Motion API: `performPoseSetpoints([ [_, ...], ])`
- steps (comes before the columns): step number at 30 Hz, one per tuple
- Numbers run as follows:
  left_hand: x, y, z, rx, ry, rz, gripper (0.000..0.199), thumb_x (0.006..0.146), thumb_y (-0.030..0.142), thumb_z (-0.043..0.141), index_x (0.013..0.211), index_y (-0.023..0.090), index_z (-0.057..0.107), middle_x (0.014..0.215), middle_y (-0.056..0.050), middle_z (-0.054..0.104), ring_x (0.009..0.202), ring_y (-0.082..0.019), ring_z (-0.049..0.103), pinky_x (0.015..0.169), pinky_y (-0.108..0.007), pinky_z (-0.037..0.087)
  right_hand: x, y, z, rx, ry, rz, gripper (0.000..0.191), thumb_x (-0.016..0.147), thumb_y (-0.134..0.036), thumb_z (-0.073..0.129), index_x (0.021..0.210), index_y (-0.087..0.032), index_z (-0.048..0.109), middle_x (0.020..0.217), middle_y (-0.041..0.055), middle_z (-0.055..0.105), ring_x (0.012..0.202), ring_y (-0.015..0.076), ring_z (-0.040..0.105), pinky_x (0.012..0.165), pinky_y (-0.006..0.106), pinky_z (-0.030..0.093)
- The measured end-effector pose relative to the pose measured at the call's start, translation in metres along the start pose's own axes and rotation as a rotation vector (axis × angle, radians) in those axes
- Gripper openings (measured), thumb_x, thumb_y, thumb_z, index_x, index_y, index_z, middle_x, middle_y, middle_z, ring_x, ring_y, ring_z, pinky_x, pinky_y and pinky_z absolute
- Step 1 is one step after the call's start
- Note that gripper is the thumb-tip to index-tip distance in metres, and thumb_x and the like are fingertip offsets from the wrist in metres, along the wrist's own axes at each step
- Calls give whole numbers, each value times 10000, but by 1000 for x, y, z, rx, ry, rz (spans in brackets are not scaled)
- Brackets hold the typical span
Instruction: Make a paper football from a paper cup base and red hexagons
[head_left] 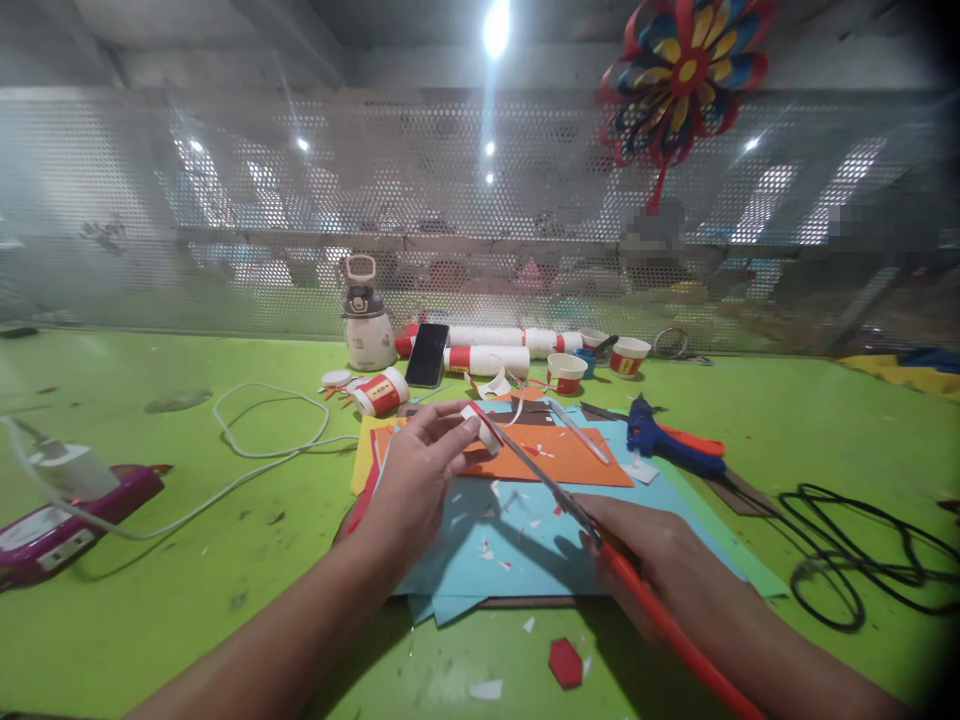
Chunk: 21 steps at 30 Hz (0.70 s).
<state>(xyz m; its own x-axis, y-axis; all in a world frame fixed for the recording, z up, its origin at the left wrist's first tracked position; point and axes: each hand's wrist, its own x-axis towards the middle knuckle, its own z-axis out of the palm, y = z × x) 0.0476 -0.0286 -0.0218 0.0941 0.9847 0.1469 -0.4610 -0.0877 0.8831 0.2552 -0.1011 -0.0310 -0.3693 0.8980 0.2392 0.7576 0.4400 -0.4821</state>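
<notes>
My left hand (429, 462) pinches a small curved piece of white paper cup (486, 430) with a red edge, between thumb and fingers. My right hand (646, 545) grips red-handled scissors (551, 483), whose long blades point up and left and meet the red edge of the piece. Below both hands lies a stack of coloured sheets, with a light blue sheet (480, 570) and an orange sheet (585, 460) on it. Small white and red scraps are scattered over the blue sheet. A red hexagonal piece (565, 663) rests on the table nearer to me.
Cups (566, 372), stacked cup sleeves (487, 360), a phone (428, 355) and a bottle (370, 325) stand toward the back. A blue glue gun (671, 440) with black cable (840, 600) lies right. Left is a purple power strip (67, 530) with a white cable (217, 500).
</notes>
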Motion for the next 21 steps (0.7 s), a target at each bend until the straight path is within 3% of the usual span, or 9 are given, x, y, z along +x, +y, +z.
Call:
performPoseSetpoints([
  [5, 0, 2, 1, -19, 10, 1, 255, 696, 211, 760, 906, 142, 633, 829, -56, 695, 755, -184, 662, 744, -353, 513, 1, -5, -3, 17, -8, 17, 339, 911, -141, 460, 1191, -221, 634, 1151, 79, 706, 991, 258, 661, 859, 402, 507],
  [9, 0, 2, 1, -37, 12, 4, 271, 686, 208, 766, 913, 146, 632, 846, -63, 698, 790, -204, 672, 769, -373, 505, 1, -6, -3, 33, -3, 12, 351, 912, -150, 468, 1220, -227, 617, 1199, 78, 686, 1030, 262, 646, 887, 404, 490],
  [13, -1, 2, 1, -31, 16, -9, 280, 691, 213, 763, 924, 144, 625, 850, -63, 697, 774, -200, 667, 765, -378, 505, 0, -5, -2, 38, -9, 32, 299, 917, -147, 456, 1127, -232, 651, 1134, 62, 710, 973, 252, 660, 844, 381, 501],
  [21, -1, 2, 1, -26, 7, -12, 264, 703, 218, 757, 921, 138, 629, 827, -60, 695, 739, -187, 663, 738, -359, 508, -2, -6, -2, 47, -4, 25, 351, 920, -155, 471, 1229, -232, 617, 1152, 74, 703, 1006, 256, 654, 864, 383, 500],
])
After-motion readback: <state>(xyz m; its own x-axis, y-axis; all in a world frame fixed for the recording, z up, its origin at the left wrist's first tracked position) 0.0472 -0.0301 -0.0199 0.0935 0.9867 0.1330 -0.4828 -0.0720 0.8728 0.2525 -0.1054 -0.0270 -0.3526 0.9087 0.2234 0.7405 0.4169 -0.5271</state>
